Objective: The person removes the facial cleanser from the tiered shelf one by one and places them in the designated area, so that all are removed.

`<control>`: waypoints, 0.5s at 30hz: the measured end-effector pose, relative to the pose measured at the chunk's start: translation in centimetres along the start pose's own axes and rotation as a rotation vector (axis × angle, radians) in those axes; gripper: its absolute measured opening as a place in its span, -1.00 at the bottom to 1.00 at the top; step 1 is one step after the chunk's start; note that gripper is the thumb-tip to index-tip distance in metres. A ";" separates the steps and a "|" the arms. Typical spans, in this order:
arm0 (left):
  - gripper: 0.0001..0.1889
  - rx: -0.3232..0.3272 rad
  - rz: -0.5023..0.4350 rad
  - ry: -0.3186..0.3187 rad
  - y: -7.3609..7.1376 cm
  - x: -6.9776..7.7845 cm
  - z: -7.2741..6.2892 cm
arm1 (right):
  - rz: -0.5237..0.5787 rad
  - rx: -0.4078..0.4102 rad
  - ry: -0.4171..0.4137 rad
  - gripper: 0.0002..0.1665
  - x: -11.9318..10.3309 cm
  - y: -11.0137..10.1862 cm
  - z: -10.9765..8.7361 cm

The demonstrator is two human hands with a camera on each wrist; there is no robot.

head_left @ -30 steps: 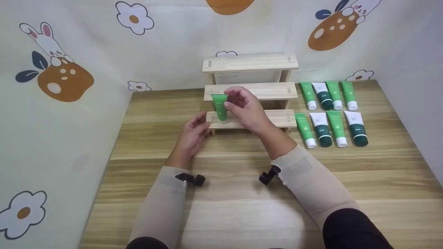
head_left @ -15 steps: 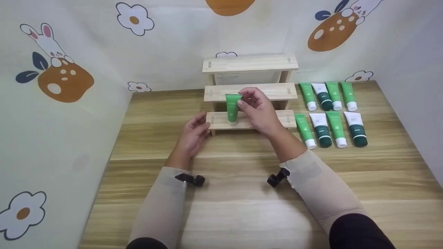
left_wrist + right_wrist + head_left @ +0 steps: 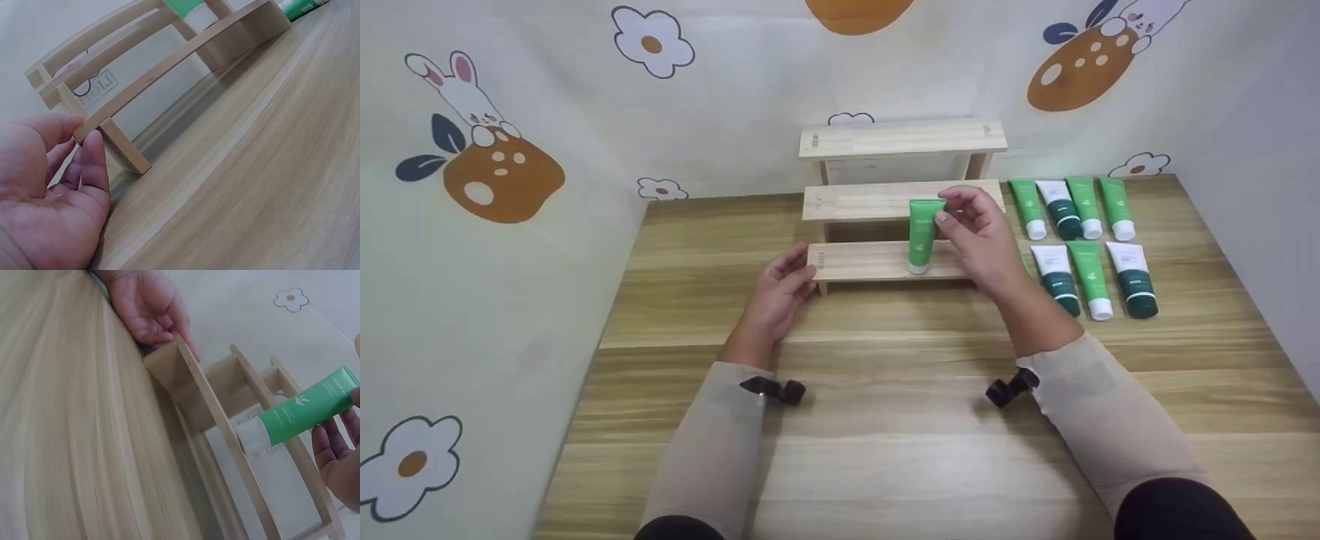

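My right hand [image 3: 986, 244] pinches a green tube [image 3: 922, 234] by the side of its flat upper end. The tube is upright, white cap down, over the right part of the lowest board of a three-step wooden display rack [image 3: 859, 261]. In the right wrist view, the cap of the green tube [image 3: 309, 408] is at the board's front edge; whether it bears on the board I cannot tell. My left hand [image 3: 780, 292] holds the left end of that lowest board. Seen from the left wrist, fingers of the left hand [image 3: 56, 191] lie above and below the board's corner.
Right of the rack, two rows of tubes lie on the wood-grain table [image 3: 885, 450]. Some are green, like this front-row tube [image 3: 1089, 277]; others are white and dark green, like this tube [image 3: 1132, 277]. A patterned backdrop [image 3: 735, 97] stands behind the rack.
My right hand has moved the green tube rightward along the lowest board, from its left end to right of its middle. My left hand has stayed on the board's left end.
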State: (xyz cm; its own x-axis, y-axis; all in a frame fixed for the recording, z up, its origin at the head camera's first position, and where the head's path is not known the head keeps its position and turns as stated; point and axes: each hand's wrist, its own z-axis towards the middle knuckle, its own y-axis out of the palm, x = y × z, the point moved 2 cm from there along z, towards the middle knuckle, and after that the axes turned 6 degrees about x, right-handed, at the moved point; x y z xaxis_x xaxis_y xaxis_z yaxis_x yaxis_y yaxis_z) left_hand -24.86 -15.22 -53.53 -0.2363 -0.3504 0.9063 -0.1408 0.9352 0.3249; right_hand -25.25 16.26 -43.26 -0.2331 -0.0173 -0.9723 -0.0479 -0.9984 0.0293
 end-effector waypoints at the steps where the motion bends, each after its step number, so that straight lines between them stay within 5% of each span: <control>1: -0.39 0.002 -0.002 -0.001 0.0 0.0 0.0 | -0.016 0.002 0.001 -0.68 0.0 -0.5 0.0; 15: -0.37 0.002 -0.020 -0.001 0.1 -0.1 0.1 | -0.076 0.053 0.006 -0.64 -0.9 -7.0 -0.4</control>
State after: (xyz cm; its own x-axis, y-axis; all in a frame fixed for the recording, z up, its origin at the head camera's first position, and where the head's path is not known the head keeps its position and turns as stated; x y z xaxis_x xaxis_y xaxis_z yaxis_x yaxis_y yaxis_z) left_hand -24.94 -15.09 -53.57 -0.2339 -0.3691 0.8995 -0.1471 0.9279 0.3425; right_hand -24.27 23.27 -42.73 -0.2214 0.0582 -0.9734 -0.1163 -0.9927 -0.0329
